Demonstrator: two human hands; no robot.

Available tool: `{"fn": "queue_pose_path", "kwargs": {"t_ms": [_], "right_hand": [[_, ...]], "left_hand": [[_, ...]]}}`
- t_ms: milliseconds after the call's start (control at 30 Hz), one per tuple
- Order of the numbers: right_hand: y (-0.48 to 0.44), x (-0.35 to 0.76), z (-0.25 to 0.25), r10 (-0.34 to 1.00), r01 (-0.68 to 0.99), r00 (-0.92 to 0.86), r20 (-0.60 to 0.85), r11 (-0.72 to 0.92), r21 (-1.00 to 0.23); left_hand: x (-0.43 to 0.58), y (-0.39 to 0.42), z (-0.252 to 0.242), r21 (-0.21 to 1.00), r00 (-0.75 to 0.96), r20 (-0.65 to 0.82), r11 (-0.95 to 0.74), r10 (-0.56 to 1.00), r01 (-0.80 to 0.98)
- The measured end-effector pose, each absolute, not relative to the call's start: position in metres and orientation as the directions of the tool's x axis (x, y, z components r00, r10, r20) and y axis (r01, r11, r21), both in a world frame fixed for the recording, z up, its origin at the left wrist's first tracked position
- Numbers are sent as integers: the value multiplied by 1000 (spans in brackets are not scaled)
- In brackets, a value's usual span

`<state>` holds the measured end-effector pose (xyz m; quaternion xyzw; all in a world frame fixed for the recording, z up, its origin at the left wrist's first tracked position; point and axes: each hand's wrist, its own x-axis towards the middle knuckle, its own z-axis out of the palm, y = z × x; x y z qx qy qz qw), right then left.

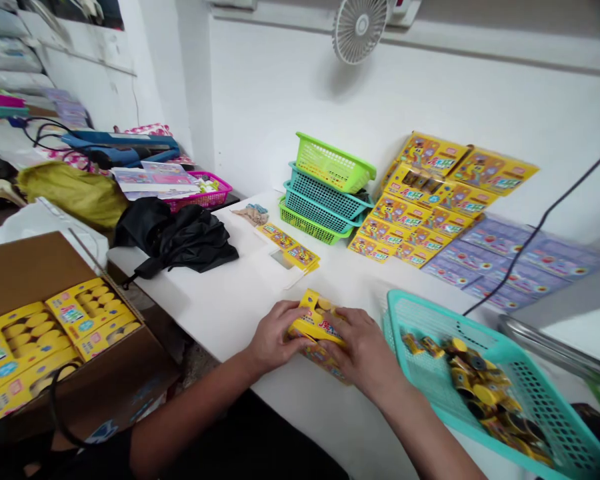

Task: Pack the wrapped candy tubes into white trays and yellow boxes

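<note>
A yellow printed card pack (316,331) is being gripped over the white table (215,313) between the left hand (277,337) and the right hand (363,353). Both forearms are being angled inward from the bottom of the view, with the backs of the hands turned upward. The left fingers (293,319) are being closed around the pack's left end, while the right fingers (343,321) are being curled over its right side, their tips hidden. A teal plastic basket (400,300) holding small yellow-and-black pieces (475,387) is being kept just beside the right hand. An open cardboard box (30,273) of yellow trays (85,317) is being kept farther left.
</note>
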<state>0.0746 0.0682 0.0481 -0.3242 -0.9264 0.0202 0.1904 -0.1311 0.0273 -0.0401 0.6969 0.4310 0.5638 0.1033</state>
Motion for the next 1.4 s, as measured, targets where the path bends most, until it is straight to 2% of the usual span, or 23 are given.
{"fn": "queue_pose_path", "kwargs": {"t_ms": [200, 367, 500, 733, 900, 1200, 1400], "right_hand": [[71, 105, 41, 634, 566, -690, 349, 774, -285], [59, 123, 19, 695, 612, -548, 466, 712, -343], [53, 117, 13, 686, 549, -508, 521, 724, -418], [57, 124, 19, 672, 454, -571, 472, 737, -501], [60, 123, 16, 705, 451, -510, 493, 707, -545], [47, 117, 6, 683, 453, -504, 528, 730, -512], [44, 114, 2, 739, 365, -408, 536, 670, -647]], "left_hand": [[-133, 26, -41, 611, 24, 674, -575, 738, 544], [-132, 28, -43, 599, 29, 687, -589, 726, 542], [-132, 28, -42, 617, 14, 687, -593, 727, 518], [-132, 27, -41, 640, 19, 645, -554, 764, 532], [-133, 28, -42, 603, 56, 657, -568, 752, 561], [-132, 29, -38, 601, 53, 666, -578, 744, 553], [-127, 20, -34, 526, 61, 715, -594, 696, 608]]}}
